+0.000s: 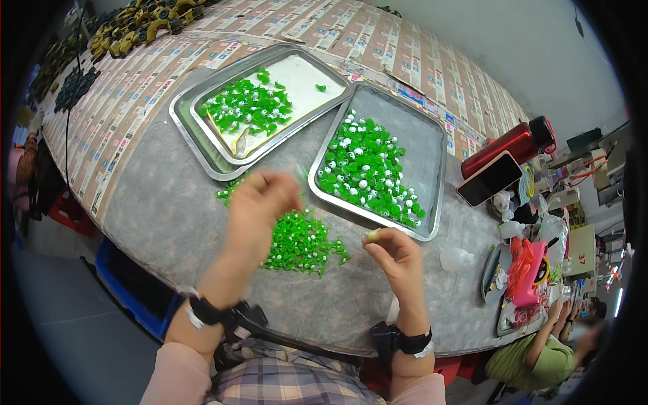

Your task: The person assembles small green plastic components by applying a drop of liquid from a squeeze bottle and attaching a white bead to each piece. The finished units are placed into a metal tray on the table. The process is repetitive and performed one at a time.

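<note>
My left hand [260, 202] is over the loose heap of small green pieces with white dots [304, 241] on the grey tabletop. Motion blurs its curled fingers, so whether it holds anything does not show. To the right of that heap, my right hand [398, 260] is closed in a pinch. Something pale yellowish shows at its fingertips, too small to name. Beyond my right hand, a metal tray [437, 196] holds many green pieces with white balls marked with black dots. At the far left, another metal tray [182, 125] carries a smaller tray [314, 74] with similar green-and-white pieces.
At the right stand a red bottle [499, 150], a phone [491, 179] leaning on it, and a small translucent bottle [457, 259]. A pink container [528, 280] sits near the right edge. Yellow toy-like parts [138, 27] are piled far left. A person in green [533, 361] sits lower right.
</note>
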`<state>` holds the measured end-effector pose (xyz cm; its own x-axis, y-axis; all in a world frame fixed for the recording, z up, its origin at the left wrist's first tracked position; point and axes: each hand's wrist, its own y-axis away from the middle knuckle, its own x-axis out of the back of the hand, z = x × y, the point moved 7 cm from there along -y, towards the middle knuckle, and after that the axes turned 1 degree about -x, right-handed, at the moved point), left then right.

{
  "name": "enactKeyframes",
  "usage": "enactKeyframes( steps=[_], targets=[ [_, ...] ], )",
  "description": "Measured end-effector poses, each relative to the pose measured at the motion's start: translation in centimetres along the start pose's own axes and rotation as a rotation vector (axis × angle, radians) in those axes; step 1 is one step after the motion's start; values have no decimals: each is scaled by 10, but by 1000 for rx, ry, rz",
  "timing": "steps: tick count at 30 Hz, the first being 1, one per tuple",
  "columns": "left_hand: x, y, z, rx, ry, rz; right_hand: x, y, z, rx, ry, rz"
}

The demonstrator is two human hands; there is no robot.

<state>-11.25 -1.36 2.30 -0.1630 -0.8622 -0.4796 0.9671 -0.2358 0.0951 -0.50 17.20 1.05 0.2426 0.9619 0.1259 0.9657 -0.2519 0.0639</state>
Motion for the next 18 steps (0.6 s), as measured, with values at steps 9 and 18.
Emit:
enactKeyframes(
  steps=[9, 18],
  targets=[
    [4, -3, -1, 49, 60, -66, -35, 6, -9, 278, 741, -269],
    [-32, 60, -51, 247, -294, -380, -22, 8, -7, 185, 598, -211]
  ],
)
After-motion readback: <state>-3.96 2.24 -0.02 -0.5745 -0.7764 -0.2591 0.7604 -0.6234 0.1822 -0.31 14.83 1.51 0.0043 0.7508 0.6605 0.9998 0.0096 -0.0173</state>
